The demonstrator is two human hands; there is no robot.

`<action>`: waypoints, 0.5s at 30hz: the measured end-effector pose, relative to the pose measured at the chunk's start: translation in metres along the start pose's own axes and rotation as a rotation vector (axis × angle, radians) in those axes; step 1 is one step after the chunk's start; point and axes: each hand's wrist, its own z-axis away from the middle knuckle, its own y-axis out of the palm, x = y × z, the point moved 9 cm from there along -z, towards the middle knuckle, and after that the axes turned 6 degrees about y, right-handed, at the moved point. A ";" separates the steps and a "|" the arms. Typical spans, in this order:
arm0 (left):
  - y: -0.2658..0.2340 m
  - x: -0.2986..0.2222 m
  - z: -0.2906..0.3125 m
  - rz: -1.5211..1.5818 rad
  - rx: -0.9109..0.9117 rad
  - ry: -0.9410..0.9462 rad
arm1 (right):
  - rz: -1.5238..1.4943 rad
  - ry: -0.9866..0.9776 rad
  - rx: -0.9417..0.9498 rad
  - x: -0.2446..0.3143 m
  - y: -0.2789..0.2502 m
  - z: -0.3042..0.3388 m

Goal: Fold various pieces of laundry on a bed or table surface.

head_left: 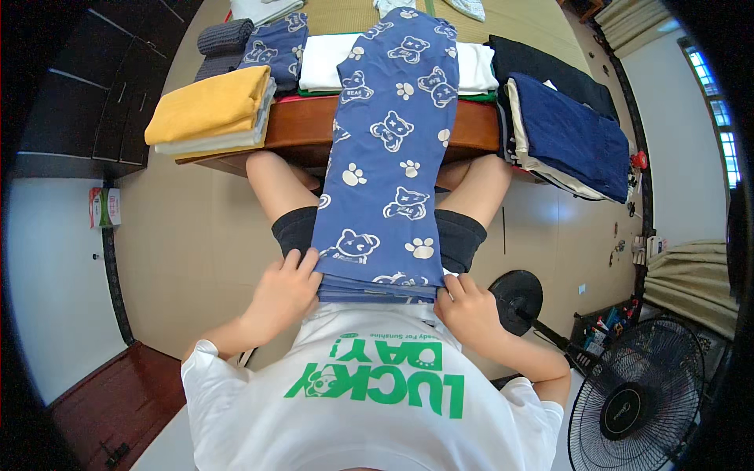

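Observation:
Blue pajama trousers (389, 169) with a white bear and paw print lie folded lengthwise, stretching from the wooden bed edge down over my lap. Several fabric layers are stacked at their near end, close to my shirt. My left hand (290, 286) pinches the left corner of that end, fingers closed on the cloth. At the right corner, my right hand (468, 312) grips the same end in the same way. The trousers' far part rests on a folded white garment (323, 63).
Left on the bed (302, 125) are a yellow folded garment (206, 106), a matching blue print piece (271, 51) and a grey roll (225, 37). Dark blue folded clothes (569, 133) overhang the right side. A black fan (635, 400) stands at lower right.

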 end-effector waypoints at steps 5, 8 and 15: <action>-0.029 -0.020 -0.004 -0.131 -0.131 0.230 | 0.017 -0.117 0.115 0.004 -0.002 -0.003; -0.057 -0.029 0.007 -0.193 -0.211 0.347 | -0.014 -0.264 0.120 0.014 -0.042 -0.008; -0.081 -0.041 0.038 -0.067 -0.291 0.500 | -0.031 -0.518 0.096 0.047 -0.097 0.017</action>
